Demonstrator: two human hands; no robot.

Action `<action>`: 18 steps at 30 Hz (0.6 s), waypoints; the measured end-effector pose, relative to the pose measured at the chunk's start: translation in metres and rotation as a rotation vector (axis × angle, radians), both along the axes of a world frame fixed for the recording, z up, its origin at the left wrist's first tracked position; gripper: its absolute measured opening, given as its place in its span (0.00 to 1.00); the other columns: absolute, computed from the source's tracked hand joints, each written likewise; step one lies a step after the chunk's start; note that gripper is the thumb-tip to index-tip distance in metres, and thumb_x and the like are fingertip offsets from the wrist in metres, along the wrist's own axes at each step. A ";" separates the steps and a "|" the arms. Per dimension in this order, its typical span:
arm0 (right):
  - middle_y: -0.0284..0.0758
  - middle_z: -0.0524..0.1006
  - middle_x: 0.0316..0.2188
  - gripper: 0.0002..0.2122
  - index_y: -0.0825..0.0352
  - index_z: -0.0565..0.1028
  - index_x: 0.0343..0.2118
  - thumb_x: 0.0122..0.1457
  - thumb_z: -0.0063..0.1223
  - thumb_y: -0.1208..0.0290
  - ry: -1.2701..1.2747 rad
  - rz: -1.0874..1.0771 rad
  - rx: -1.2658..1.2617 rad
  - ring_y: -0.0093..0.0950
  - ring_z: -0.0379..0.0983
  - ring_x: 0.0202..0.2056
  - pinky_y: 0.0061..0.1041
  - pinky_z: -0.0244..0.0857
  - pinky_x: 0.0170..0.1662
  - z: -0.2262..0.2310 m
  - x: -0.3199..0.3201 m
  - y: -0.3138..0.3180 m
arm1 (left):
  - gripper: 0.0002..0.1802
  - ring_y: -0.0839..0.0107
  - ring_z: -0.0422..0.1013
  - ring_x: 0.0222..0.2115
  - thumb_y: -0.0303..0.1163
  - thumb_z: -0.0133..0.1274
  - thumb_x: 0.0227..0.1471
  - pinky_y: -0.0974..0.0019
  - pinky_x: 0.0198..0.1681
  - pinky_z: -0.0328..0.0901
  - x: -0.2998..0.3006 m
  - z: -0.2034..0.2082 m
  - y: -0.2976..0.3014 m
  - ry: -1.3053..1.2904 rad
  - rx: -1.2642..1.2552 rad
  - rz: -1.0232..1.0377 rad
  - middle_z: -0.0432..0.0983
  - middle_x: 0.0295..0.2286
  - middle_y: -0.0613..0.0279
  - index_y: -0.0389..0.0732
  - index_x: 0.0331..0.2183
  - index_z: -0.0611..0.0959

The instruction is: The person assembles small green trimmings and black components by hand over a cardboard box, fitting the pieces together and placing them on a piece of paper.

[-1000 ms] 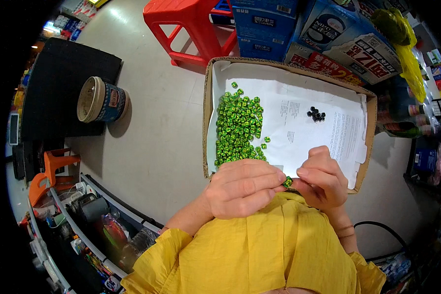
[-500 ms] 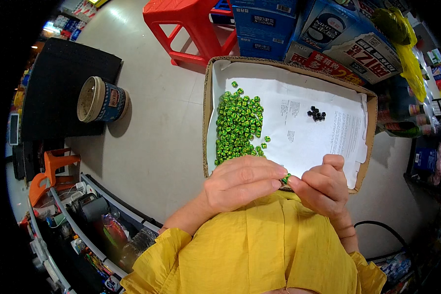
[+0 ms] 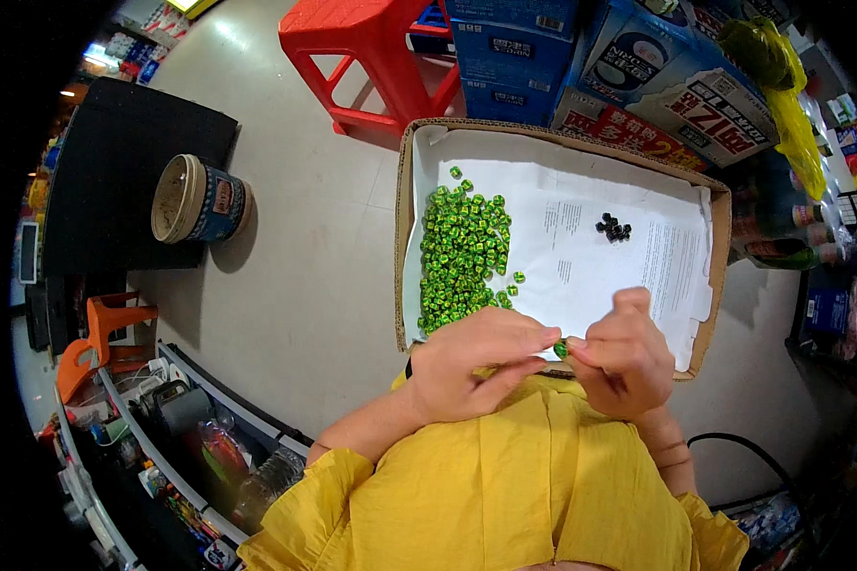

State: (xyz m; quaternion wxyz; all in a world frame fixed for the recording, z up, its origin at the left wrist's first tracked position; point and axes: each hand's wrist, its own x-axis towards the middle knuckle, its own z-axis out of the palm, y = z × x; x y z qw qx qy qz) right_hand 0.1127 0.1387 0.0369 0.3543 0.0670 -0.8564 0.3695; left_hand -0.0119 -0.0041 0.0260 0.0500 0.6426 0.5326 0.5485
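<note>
In front of me, a shallow cardboard box (image 3: pixel 724 224) lined with white printed paper holds a heap of small green foil-wrapped pieces (image 3: pixel 462 249) on its left side. A little cluster of black pieces (image 3: pixel 614 226) lies on the right of the paper. Over the box's near edge my right hand (image 3: pixel 624 362) pinches one green foil-wrapped piece (image 3: pixel 561 348) between thumb and index finger. Facing it, my left hand (image 3: pixel 476 364) has its fingers stretched out and its thumb apart from them, with the index fingertip right beside the piece.
A red plastic stool (image 3: pixel 352 48) and blue cartons (image 3: pixel 514 57) stand beyond the box. To the left, a tub (image 3: pixel 205 200) sits by a black panel (image 3: pixel 95 171). An orange stool (image 3: pixel 105 333) and a cluttered shelf (image 3: pixel 190 428) are at lower left; a yellow bag (image 3: pixel 800 143) hangs at right.
My left thumb has moved down, away from the fingers and the green piece. My right hand has shifted slightly left, still pinching the piece. The heap and black cluster look the same.
</note>
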 end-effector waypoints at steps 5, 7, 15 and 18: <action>0.32 0.70 0.22 0.08 0.69 0.72 0.29 0.44 0.57 0.83 -0.021 0.170 -0.538 0.21 0.62 0.22 0.21 0.54 0.29 -0.005 -0.002 -0.004 | 0.16 0.68 0.71 0.26 0.16 0.60 0.34 0.70 0.28 0.65 0.000 -0.001 0.006 -0.435 0.033 0.005 0.74 0.29 0.57 0.34 0.32 0.80; 0.33 0.69 0.23 0.07 0.72 0.71 0.28 0.46 0.56 0.84 -0.139 0.192 -0.890 0.19 0.61 0.24 0.17 0.54 0.28 -0.005 0.001 -0.011 | 0.16 0.68 0.71 0.26 0.16 0.60 0.33 0.69 0.28 0.65 0.001 -0.003 0.007 -0.433 0.048 0.002 0.73 0.28 0.58 0.34 0.32 0.80; 0.32 0.70 0.25 0.03 0.72 0.70 0.28 0.51 0.52 0.81 -0.384 0.249 -1.506 0.16 0.61 0.25 0.14 0.56 0.29 -0.003 0.000 -0.017 | 0.16 0.68 0.69 0.25 0.17 0.61 0.33 0.69 0.27 0.64 -0.001 -0.010 0.010 -0.195 0.107 0.111 0.72 0.26 0.60 0.36 0.31 0.81; 0.31 0.71 0.25 0.03 0.71 0.70 0.27 0.52 0.52 0.79 -0.512 0.269 -1.683 0.16 0.63 0.26 0.15 0.58 0.30 -0.006 -0.003 -0.014 | 0.13 0.67 0.69 0.25 0.20 0.62 0.34 0.68 0.28 0.64 -0.004 -0.015 0.010 -0.132 0.065 0.151 0.72 0.26 0.60 0.36 0.28 0.79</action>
